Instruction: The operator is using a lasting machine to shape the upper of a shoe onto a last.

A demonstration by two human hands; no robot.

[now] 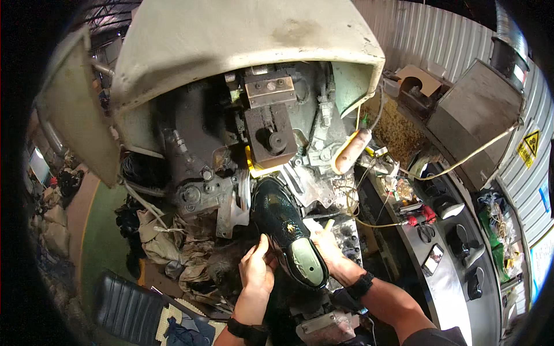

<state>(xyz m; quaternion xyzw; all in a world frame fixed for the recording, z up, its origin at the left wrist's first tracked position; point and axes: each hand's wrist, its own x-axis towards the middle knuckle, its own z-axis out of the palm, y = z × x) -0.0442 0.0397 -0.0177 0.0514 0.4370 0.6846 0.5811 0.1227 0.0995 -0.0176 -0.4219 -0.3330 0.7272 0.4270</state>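
Observation:
A glossy black shoe upper [278, 216] is stretched over a shoe last [306, 260], whose pale green top with a small hole shows at the near end. The toe end points away from me, against the jaws of a lasting machine [271, 138]. Along the upper's left side my left hand [258, 270] is closed on its near edge, thumb raised. On the other side my right hand [330, 251] grips the near part, its fingers partly hidden. A pale yellowish stick-like piece [329, 225] shows beside my right fingers; I cannot tell whether they hold it.
A cream hood [248, 34] overhangs the machine. At the right, a metal bench [447, 294] carries a phone [433, 259], a red-handled tool [424, 215] and several dark shoe pieces [461, 242]. Crumpled cloth [161, 245] lies left; a black chair [128, 305] stands nearer. An orange-pink lamp-like object [352, 151] hangs right of the jaws.

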